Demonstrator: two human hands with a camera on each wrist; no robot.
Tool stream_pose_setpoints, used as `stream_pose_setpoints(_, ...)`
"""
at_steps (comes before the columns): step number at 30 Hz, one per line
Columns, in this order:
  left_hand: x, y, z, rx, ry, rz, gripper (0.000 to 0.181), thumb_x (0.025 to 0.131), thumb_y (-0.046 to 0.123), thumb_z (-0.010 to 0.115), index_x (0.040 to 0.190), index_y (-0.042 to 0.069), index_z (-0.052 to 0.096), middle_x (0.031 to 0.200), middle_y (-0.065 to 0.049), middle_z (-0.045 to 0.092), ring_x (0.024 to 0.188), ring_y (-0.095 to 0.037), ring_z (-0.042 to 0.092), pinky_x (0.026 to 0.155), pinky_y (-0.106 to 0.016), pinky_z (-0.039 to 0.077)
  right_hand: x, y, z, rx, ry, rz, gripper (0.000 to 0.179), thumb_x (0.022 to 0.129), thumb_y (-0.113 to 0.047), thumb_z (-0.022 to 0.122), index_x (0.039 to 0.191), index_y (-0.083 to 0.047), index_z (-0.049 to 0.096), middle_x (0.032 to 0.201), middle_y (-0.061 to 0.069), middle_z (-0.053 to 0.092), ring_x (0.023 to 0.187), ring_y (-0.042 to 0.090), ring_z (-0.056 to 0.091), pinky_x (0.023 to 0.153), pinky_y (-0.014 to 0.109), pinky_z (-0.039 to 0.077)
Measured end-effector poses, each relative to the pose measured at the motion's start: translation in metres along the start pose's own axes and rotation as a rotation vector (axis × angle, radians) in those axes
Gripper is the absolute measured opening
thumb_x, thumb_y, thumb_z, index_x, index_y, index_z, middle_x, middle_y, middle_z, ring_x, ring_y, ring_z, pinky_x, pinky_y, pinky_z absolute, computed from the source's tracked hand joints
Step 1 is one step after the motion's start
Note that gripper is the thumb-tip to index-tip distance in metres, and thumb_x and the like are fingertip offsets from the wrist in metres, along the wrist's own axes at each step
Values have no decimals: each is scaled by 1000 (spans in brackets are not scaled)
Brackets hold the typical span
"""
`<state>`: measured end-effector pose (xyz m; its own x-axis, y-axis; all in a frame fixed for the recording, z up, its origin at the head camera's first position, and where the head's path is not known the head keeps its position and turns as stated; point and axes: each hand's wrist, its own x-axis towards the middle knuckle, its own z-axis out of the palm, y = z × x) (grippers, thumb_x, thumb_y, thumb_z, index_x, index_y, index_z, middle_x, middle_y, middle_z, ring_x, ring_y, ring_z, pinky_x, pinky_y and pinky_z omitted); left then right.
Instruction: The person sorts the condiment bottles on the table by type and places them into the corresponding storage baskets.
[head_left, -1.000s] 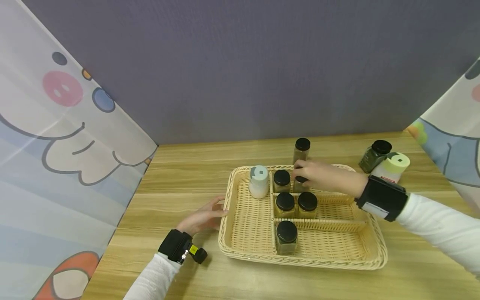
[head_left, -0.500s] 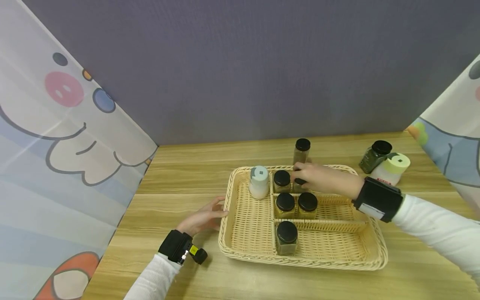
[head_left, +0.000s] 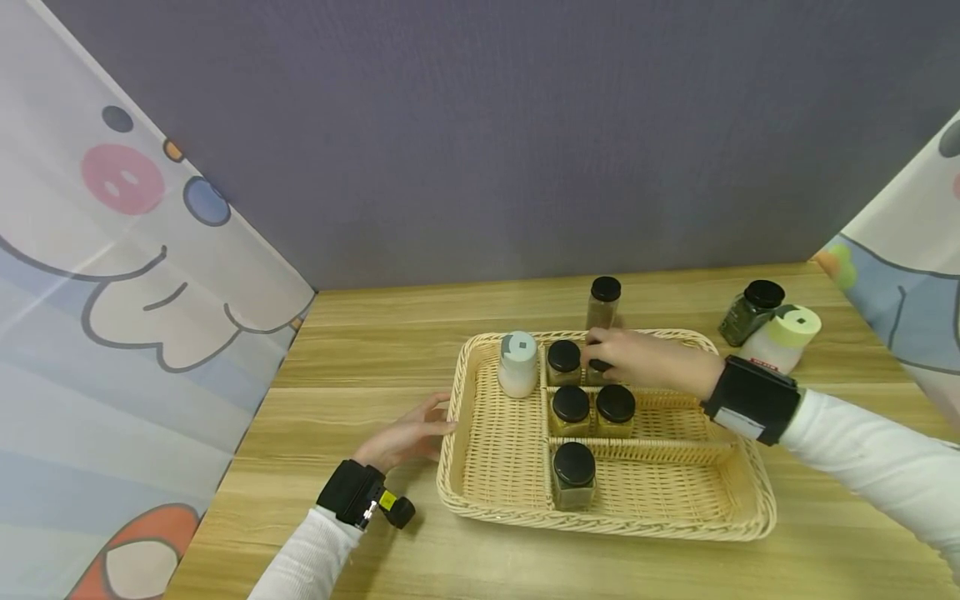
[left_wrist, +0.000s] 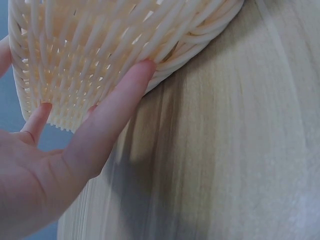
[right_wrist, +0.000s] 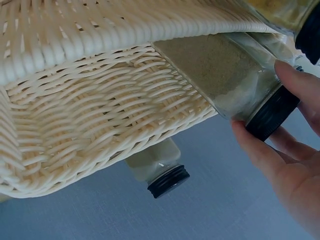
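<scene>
My right hand (head_left: pixel 651 358) reaches into the back compartment of a wicker basket (head_left: pixel 501 458). In the right wrist view its thumb and fingers grip a square spice jar (right_wrist: pixel 215 72) of beige powder around the black lid. That jar stands within the compartment, beside another black-lidded jar (head_left: pixel 564 365). At the basket's left end, my left hand (head_left: pixel 401 437) lies with extended fingers against the outer wall. The left wrist view has its fingertips touching the weave (left_wrist: pixel 100 55). Two jars of yellowish powder (head_left: pixel 615 410) occupy the middle compartment, and one jar (head_left: pixel 573 477) the front compartment.
A white bottle with a pale green cap (head_left: pixel 517 364) stands in the left compartment. Behind the basket is a tall black-lidded jar (head_left: pixel 602 307). Right of it on the wooden table (head_left: pixel 360 350) are a dark jar (head_left: pixel 746 317) and a yellow-capped bottle (head_left: pixel 780 342). A grey panel (head_left: pixel 487 167) rises behind.
My right hand and wrist have shifted slightly left, keeping hold of the spice jar in the back compartment. The left hand and the basket stay in place.
</scene>
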<state>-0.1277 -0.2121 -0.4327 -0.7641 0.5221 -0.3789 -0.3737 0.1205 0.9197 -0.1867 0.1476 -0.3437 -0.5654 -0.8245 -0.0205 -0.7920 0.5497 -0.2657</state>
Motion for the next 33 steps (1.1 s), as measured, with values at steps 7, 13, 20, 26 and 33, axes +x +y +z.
stream_pose_setpoints(7,0,0,1,-10,-3,1,56,85,13,54,132,19,25,125,-23,40,102,-36,50,79,-54,49,1,1,2,1,-17,0,26,73,-2,66,95,-12,58,108,19,50,91,33,53,71,38,53)
stream_pose_setpoints(13,0,1,1,-9,0,3,57,85,13,55,133,17,24,127,-24,38,103,-36,49,79,-54,48,1,1,3,-1,-28,11,27,73,-2,66,95,-14,58,110,21,49,94,36,52,72,41,53)
stream_pose_setpoints(20,1,0,0,-13,-6,-3,58,85,13,55,133,16,23,127,-25,37,104,-36,49,80,-54,48,2,2,5,-2,-26,16,27,72,-1,66,95,-14,58,110,22,49,95,37,52,71,41,53)
stream_pose_setpoints(26,1,0,-1,-21,-13,-2,57,85,12,54,133,16,22,126,-26,38,104,-36,49,81,-55,47,2,3,5,6,-20,30,28,73,-3,67,97,-14,59,111,20,49,93,34,53,70,40,53)
stream_pose_setpoints(33,1,0,-1,-23,-5,-4,57,85,11,54,132,17,23,125,-24,39,103,-36,49,80,-54,48,0,3,4,1,19,1,27,72,-4,67,97,-14,59,108,17,50,90,32,54,67,38,53)
